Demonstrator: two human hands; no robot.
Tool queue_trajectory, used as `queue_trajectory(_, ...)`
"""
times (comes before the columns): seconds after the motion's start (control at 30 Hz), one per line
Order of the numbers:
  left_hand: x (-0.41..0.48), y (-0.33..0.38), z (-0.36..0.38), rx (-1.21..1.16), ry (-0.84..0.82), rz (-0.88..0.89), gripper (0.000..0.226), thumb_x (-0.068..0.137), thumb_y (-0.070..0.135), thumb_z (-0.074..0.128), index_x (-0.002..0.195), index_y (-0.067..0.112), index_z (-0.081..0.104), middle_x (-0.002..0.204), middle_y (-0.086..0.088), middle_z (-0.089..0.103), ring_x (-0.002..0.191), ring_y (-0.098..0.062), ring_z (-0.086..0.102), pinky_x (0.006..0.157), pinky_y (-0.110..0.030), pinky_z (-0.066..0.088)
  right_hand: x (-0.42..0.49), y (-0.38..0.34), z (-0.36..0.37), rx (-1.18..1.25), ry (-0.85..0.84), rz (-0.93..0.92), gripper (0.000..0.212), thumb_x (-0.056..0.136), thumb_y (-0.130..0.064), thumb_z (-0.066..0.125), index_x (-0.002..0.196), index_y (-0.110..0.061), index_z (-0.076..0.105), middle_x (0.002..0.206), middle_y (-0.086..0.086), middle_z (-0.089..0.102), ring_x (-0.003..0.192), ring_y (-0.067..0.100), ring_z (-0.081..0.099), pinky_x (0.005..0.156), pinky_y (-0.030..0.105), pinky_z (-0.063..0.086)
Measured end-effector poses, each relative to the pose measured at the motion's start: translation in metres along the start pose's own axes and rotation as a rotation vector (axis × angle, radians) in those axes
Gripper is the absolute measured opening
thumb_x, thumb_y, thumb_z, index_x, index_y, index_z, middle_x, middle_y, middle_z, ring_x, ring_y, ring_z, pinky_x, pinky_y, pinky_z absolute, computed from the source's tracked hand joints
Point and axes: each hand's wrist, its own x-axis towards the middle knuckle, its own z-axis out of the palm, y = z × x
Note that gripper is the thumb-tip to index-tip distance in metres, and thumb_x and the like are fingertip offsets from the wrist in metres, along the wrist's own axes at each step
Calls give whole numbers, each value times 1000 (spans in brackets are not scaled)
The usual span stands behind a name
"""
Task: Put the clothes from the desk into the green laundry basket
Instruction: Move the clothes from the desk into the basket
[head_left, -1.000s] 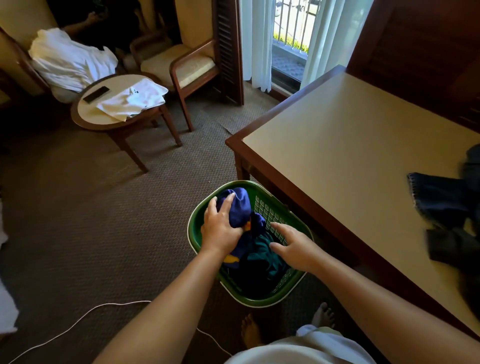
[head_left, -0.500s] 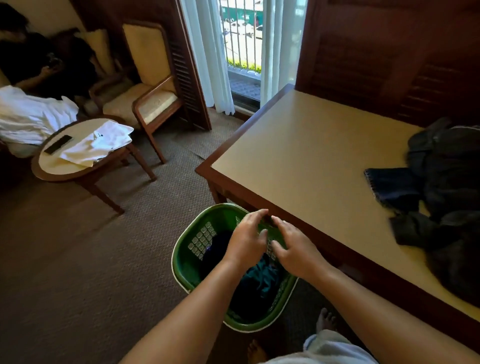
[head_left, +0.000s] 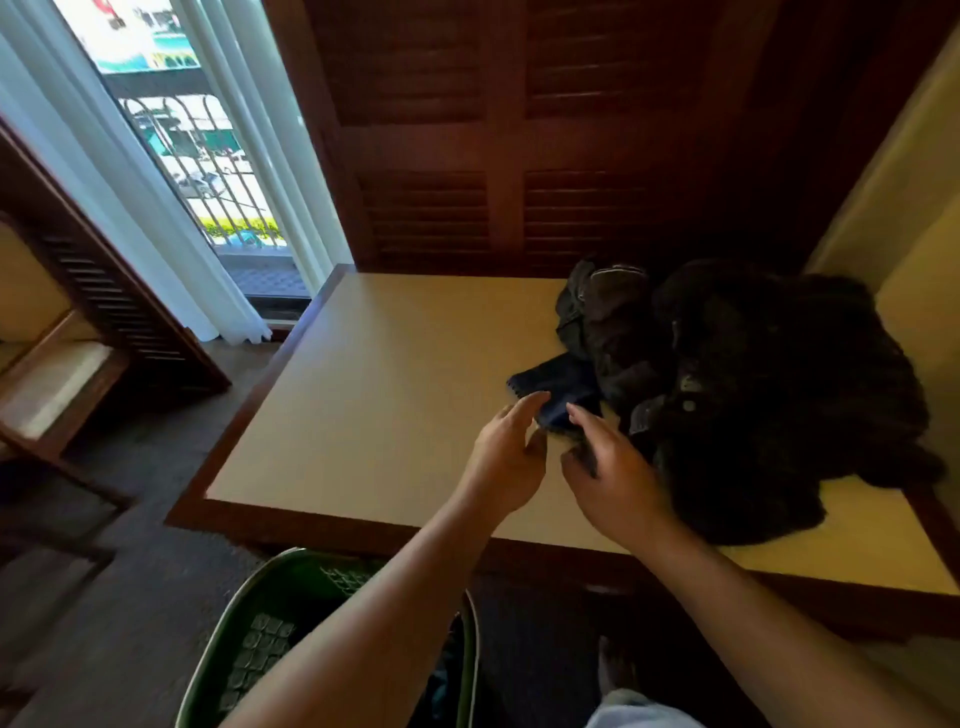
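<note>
Grips slack, holding nothing: left grip (head_left: 506, 457) and right grip (head_left: 618, 483) side by side mid-frame, fingers apart, tips at blue cloth (head_left: 558, 384); contact unclear. Cloth edges dark clothes pile (head_left: 753, 389), right side of worktop (head_left: 389, 389). Lower centre, green laundry basket (head_left: 291, 597), below worktop's near edge.

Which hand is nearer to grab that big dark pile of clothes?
Probably the right hand: it hovers open beside the dark pile, while the left hand is farther off, by the blue cloth.

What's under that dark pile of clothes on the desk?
A blue garment sticks out from under the pile on the desk. Anything else beneath it is covered.
</note>
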Motion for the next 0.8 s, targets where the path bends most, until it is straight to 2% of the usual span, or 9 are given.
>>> queue_trajectory(0.1,36,34,24,11,-70,40,56,100,8,52,153,26,47,147,1,57,133,-16,55,103,-23,46,14,23,-43,15,113,35,57,101,-28,54,154,-28,35,156,-6,40,145,11,34,117,32,33)
queue_trajectory(0.2,75,63,51,6,-135,69,58,99,12,52,154,29,43,150,1,54,137,-17,52,110,-36,48,31,49,-86,-5,211,54,56,100,-29,56,154,-27,37,154,-6,43,144,11,36,115,26,30)
queue_trajectory(0.27,103,81,70,22,-166,89,57,101,16,52,154,31,42,151,0,53,138,-19,52,110,-39,48,44,69,-114,-14,246,75,56,100,-27,56,153,-26,38,153,-6,43,144,11,36,113,24,29)
queue_trajectory(0.37,142,109,93,44,-173,119,56,102,21,55,155,32,40,154,2,47,138,-19,50,107,-33,48,67,100,-151,-23,283,112,57,100,-27,57,154,-25,38,154,-3,43,144,14,36,113,25,28)
queue_trajectory(0.47,175,133,115,50,-157,161,60,100,27,62,155,32,39,157,4,38,140,-17,44,101,-23,40,92,131,-184,-53,322,168,59,98,-29,59,153,-24,38,155,-1,41,145,17,33,113,24,24)
queue_trajectory(0.6,216,156,143,79,-109,213,75,91,46,71,155,35,33,161,5,25,150,-20,26,117,-44,40,124,173,-218,-117,358,231,68,96,-32,61,156,-21,31,160,5,32,150,22,26,123,39,23)
queue_trajectory(0.67,235,167,157,133,-97,223,89,86,55,74,158,36,25,166,0,14,155,-24,12,123,-53,30,135,194,-230,-138,379,265,75,96,-34,62,159,-19,24,164,8,24,152,26,21,123,41,20)
queue_trajectory(0.73,252,177,173,256,-147,203,108,78,69,72,160,42,8,170,0,-4,157,-32,-7,126,-62,8,143,214,-239,-137,402,291,79,95,-37,62,160,-21,20,165,9,20,152,29,20,121,45,23)
queue_trajectory(0.8,264,182,188,426,-252,145,124,71,81,69,157,49,-13,169,-2,-21,153,-42,-24,120,-66,-8,145,233,-244,-120,397,345,79,95,-42,60,160,-25,18,165,9,21,151,30,21,121,52,25)
